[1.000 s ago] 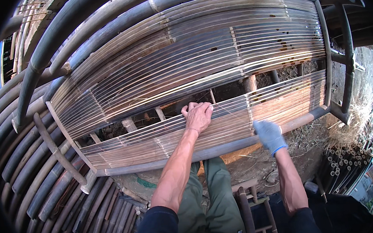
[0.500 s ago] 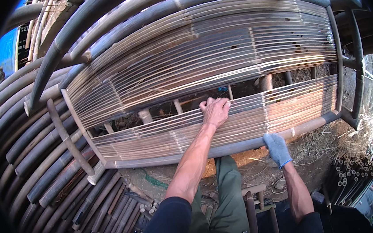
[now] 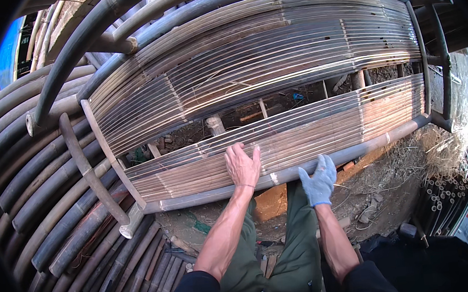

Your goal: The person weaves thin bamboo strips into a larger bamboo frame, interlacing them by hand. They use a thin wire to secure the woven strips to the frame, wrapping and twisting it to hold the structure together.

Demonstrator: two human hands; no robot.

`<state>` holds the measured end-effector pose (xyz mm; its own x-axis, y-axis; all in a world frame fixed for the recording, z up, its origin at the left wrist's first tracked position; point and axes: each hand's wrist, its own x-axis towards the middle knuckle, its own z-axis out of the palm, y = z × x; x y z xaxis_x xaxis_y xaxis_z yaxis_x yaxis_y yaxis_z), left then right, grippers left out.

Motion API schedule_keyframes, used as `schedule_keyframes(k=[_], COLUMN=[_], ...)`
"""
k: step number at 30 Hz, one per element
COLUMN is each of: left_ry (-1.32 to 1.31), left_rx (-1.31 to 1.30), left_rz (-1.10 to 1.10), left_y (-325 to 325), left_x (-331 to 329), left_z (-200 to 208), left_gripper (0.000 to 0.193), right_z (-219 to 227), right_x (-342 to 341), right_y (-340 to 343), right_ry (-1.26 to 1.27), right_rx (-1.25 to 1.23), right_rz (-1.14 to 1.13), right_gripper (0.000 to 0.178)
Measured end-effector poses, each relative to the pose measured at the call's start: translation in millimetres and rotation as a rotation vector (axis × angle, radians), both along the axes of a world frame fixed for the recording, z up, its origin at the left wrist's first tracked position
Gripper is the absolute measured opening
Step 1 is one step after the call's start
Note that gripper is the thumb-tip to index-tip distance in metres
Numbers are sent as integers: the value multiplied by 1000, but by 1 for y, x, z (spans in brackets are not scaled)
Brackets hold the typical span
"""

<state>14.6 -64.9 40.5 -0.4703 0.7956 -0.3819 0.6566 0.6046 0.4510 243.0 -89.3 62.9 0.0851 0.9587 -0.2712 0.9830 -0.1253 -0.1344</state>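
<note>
Left hand (image 3: 243, 166) has shifted back over slats (image 3: 305, 137), off gap edge (image 3: 298, 112).

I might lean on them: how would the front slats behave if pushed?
The front slats would probably flex somewhat, being long and thin. They seem unlikely to roll away, lying side by side between two end bars.

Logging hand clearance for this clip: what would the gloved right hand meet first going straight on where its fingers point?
Likely the front bamboo rail, which the gloved right hand overlaps in view; if it is higher, the brown slats just beyond. Depth is unclear.
</note>
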Motion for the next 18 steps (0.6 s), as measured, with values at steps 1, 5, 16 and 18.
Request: schedule_keyframes(k=[1, 5, 16, 18], left_ry=[19, 50, -714, -203], left_rx=[-55, -55, -478, -122], left_rz=[18, -42, -603, -182], left_y=[-18, -29, -217, -156], left_x=[-5, -3, -95, -115], left_z=[-6, -24, 79, 67], left_gripper=[37, 24, 26, 45], right_z=[-12, -45, 93, 109], right_x=[-24, -51, -9, -6], right_y=[1, -18, -38, -32], right_ry=[12, 89, 756, 650], right_rx=[15, -4, -550, -520], right_rz=[51, 23, -615, -626], right_gripper=[63, 39, 22, 22])
